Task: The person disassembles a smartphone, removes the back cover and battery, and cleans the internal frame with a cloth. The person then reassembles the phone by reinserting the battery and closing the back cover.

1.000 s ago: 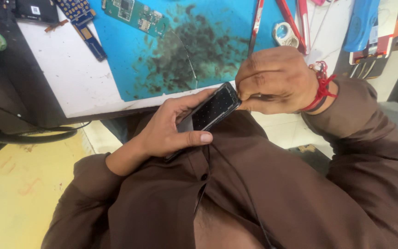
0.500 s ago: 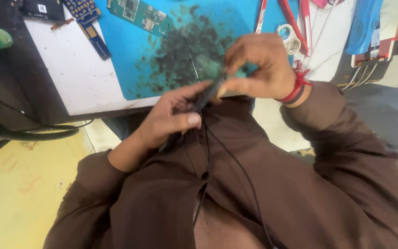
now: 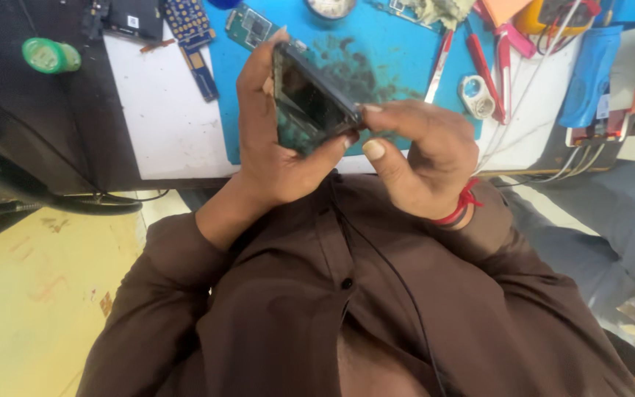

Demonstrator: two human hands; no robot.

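My left hand [image 3: 277, 158] grips a small dark phone [image 3: 309, 99] by its long sides, tilted with its glossy screen turned toward me. My right hand [image 3: 420, 158], with a red thread band at the wrist, pinches the phone's lower right corner between thumb and fingertips. Both hands are raised over the front edge of a blue work mat [image 3: 391, 51] that has a dark stained patch in its middle. My brown sleeves and shirt fill the lower part of the view.
The mat lies on a white bench top [image 3: 163, 117]. On it are green and blue circuit boards [image 3: 248, 26], red-handled tools [image 3: 497, 66], tweezers [image 3: 439, 62], a small tape roll [image 3: 473, 94] and a blue pouch [image 3: 586, 73]. A green roll [image 3: 51, 55] sits at left. Yellow floor shows below.
Both hands have lifted the phone from my lap up over the mat. The phone has turned from edge-on so its screen faces me.
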